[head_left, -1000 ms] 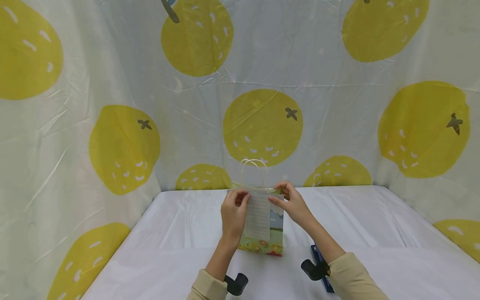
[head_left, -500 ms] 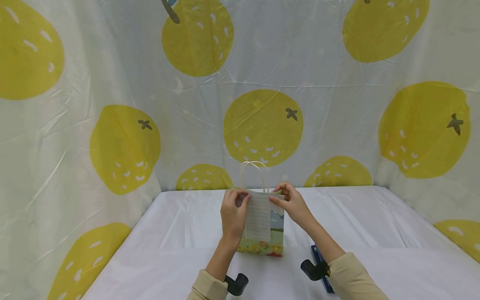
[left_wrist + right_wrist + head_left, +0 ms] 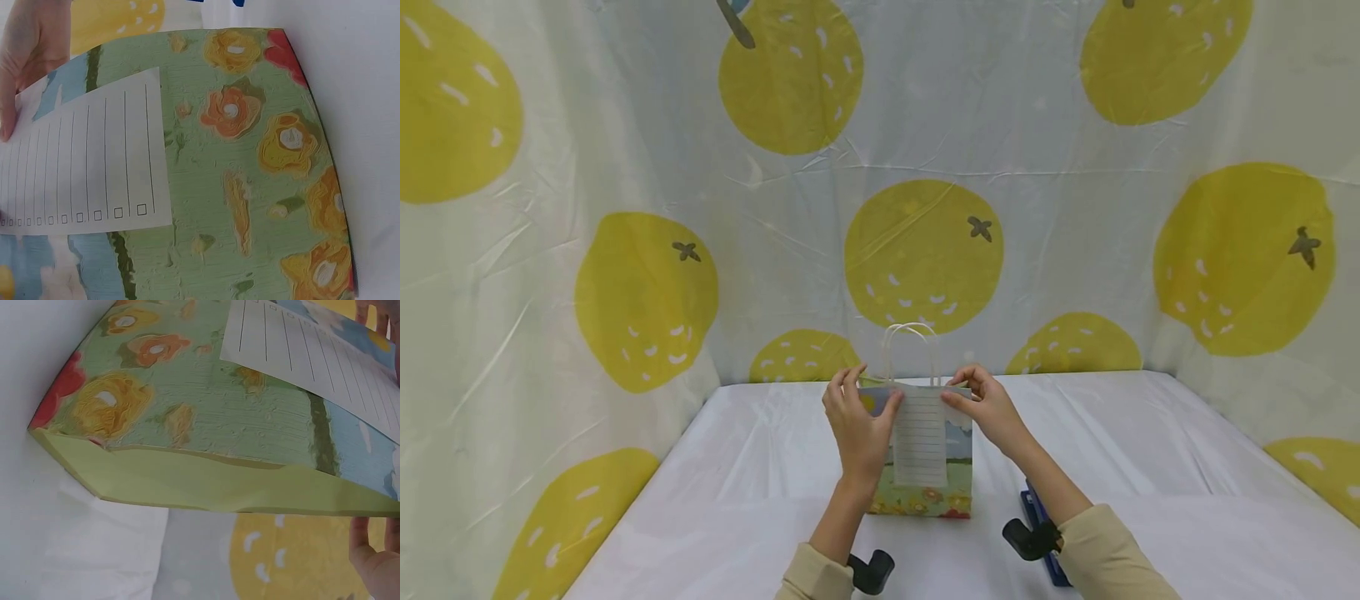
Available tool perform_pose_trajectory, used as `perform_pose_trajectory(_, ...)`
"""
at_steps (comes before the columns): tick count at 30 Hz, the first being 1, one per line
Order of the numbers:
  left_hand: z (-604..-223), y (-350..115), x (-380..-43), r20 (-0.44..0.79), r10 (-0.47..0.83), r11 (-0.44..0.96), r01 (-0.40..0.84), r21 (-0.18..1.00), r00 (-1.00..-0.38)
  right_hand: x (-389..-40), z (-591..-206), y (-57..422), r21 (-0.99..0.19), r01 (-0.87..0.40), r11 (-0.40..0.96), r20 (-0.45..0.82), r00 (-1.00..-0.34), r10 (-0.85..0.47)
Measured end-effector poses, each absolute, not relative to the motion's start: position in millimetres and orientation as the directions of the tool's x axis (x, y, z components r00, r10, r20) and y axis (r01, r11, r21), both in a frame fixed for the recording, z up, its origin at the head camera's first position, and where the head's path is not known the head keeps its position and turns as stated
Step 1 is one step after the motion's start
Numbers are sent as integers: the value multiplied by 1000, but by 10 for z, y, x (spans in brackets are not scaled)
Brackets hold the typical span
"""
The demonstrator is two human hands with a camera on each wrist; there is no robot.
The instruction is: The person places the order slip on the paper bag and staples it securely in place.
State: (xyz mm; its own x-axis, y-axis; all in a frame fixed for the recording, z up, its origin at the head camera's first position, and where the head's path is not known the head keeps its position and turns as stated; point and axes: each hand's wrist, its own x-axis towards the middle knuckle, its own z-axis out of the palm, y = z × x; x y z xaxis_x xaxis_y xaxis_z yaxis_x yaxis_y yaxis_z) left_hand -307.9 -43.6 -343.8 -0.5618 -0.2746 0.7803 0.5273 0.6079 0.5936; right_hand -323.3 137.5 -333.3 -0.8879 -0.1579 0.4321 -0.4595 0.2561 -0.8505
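Note:
A flowered paper bag (image 3: 958,479) with white looped handles (image 3: 891,350) stands upright in the middle of the table. A lined checklist sheet (image 3: 920,442) lies flat against its front, small boxes showing along one side in the left wrist view. My left hand (image 3: 857,429) spreads its fingers at the bag's top left, with the thumb tip at the sheet's upper left corner. On the other side my right hand (image 3: 991,412) pinches the bag's top edge and the sheet's upper right corner, thumb in front and fingers behind. The bag's plain green side panel (image 3: 206,481) shows in the right wrist view.
A long dark-blue object (image 3: 1037,512) lies on the white-covered table (image 3: 760,467), partly hidden by the right forearm and black wrist camera (image 3: 1030,540). A fruit-print curtain (image 3: 925,250) hangs behind and at both sides.
The left hand has loosened its pinch, its fingers spreading left and up away from the thumb. More of the bag's upper left front shows. The right hand keeps its pinch, almost unmoved.

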Motion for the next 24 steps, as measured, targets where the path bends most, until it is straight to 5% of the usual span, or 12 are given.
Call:
perform_pose_trajectory(7,-3438,-510,-3090,644,-179,328,572,752,-744,-3226,-3338,1375,-855,-457,246,434,-889,-146)
perform_pose_trajectory(24,-3407,-637,-3156,530,-75,285,491,823,-845,-3213,-3366,1344,-851,-468,240,450,-884,-128)
